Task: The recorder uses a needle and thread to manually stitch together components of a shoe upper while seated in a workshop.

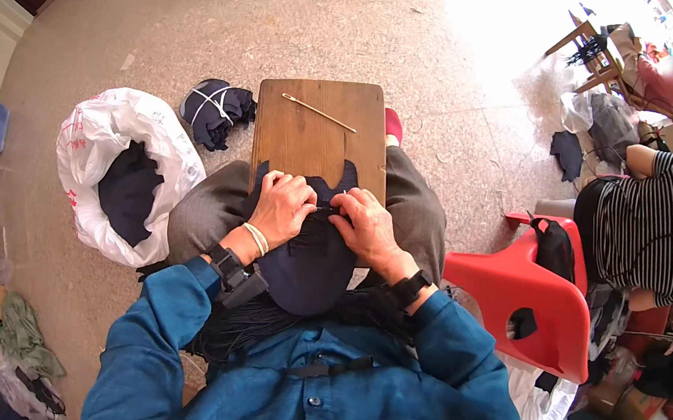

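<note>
A dark navy fabric piece (307, 263) lies across my lap and over the near edge of a wooden stool (313, 138). It has a rounded near end and two narrow flaps at the far end. My left hand (284, 208) pinches its middle between thumb and fingers. Close beside it, my right hand (365, 224) pinches the same fabric, the two sets of fingertips almost meeting. Whether anything small sits between them is too fine to make out. On the stool top rests a thin, light-brown, needle-like stick (319, 113). Black strands (243, 329) hang across my lap below the fabric.
To the left stands a white plastic bag (80, 156) with dark fabric inside. A dark bundle tied with white string (215, 109) sits by the stool. On the right are a red chair (510, 299) and a person in a striped top (649, 225); another person sits farther back.
</note>
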A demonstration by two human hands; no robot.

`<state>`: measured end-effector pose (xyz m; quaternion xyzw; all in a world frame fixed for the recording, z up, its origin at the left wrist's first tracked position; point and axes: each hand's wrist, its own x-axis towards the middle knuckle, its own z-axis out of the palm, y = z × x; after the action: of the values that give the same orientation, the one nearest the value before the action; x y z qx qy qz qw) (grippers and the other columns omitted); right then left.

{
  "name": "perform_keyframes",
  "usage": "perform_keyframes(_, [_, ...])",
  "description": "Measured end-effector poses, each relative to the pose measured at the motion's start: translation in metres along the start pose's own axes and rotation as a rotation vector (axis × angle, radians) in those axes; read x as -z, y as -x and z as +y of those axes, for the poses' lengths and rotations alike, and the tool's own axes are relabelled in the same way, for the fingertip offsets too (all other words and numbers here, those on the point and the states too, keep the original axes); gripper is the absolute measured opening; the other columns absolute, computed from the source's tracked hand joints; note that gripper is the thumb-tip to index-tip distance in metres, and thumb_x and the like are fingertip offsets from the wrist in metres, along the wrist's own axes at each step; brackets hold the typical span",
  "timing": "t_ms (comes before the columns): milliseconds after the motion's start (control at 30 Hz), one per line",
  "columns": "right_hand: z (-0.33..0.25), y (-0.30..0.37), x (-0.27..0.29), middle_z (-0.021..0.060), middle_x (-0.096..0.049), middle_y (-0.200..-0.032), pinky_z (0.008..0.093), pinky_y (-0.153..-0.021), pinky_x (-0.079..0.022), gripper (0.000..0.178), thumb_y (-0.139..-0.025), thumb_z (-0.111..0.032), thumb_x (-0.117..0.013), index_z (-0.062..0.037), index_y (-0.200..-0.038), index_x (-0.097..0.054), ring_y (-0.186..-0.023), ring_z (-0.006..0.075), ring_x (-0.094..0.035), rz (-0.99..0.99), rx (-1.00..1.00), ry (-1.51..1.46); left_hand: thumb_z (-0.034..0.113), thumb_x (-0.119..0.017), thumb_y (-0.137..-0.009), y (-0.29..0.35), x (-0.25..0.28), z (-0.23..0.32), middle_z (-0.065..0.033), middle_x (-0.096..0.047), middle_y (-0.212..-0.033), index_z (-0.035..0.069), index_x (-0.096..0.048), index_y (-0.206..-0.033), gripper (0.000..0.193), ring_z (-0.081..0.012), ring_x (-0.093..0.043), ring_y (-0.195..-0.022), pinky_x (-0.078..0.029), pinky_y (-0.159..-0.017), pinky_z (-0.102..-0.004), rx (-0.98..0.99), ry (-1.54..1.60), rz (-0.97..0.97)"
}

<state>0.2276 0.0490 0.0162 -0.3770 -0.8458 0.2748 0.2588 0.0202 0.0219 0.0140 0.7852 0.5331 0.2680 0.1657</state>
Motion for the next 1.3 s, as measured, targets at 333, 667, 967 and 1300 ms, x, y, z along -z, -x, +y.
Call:
perform_keyframes(333, [0.004, 0.0, 0.001, 0.0109, -0.057, -0.085, 0.0407, -0.075, -0.05, 0.017, -0.082, -0.006, -0.066, -0.0055, -0.098, -0.062, -0.085, 0.0316, -0.06, 0.071, 0.066, -0.033, 0.008, -0.066, -0.083, 0.0, 0.009, -0.003, -0.0099, -0.059, -0.088, 0.005, -0.064, -0.086, 0.005, -0.0289, -0.058, -0.092, -0.043, -0.089, -0.0397, 0.026, 0.212, 0.035])
perform_keyframes(667, [0.008, -0.011, 0.004, 0.0127, -0.058, -0.088, 0.0425, -0.076, -0.049, 0.015, -0.081, -0.008, -0.068, -0.0053, -0.089, -0.057, -0.089, 0.0347, -0.06, -0.077, 0.01, -0.006, 0.007, -0.075, -0.075, 0.014, 0.003, 0.008, -0.0102, -0.057, -0.097, 0.003, -0.065, -0.087, 0.016, -0.0294, -0.056, -0.095, -0.046, -0.086, -0.039, 0.111, 0.151, 0.203])
perform_keyframes(967, [0.013, -0.019, 0.005, 0.0155, -0.058, -0.079, 0.0452, -0.068, -0.049, 0.008, -0.083, -0.009, -0.063, -0.0044, -0.084, -0.056, -0.078, 0.037, -0.06, -0.121, 0.112, 0.016, 0.005, -0.077, -0.071, 0.016, -0.007, 0.012, -0.0091, -0.057, -0.096, 0.006, -0.068, -0.083, 0.016, -0.0282, -0.056, -0.094, -0.046, -0.086, -0.0381, 0.11, 0.176, 0.26])
perform_keyframes(1300, [0.016, -0.003, 0.005, 0.0172, -0.054, -0.08, 0.0463, -0.068, -0.049, 0.009, -0.086, -0.006, -0.057, -0.0023, -0.086, -0.05, -0.078, 0.0383, -0.059, -0.102, 0.152, 0.106, 0.006, -0.079, -0.069, 0.015, -0.015, 0.014, -0.0077, -0.054, -0.094, 0.007, -0.069, -0.082, 0.017, -0.027, -0.054, -0.096, -0.045, -0.087, -0.0376, 0.222, 0.225, 0.238])
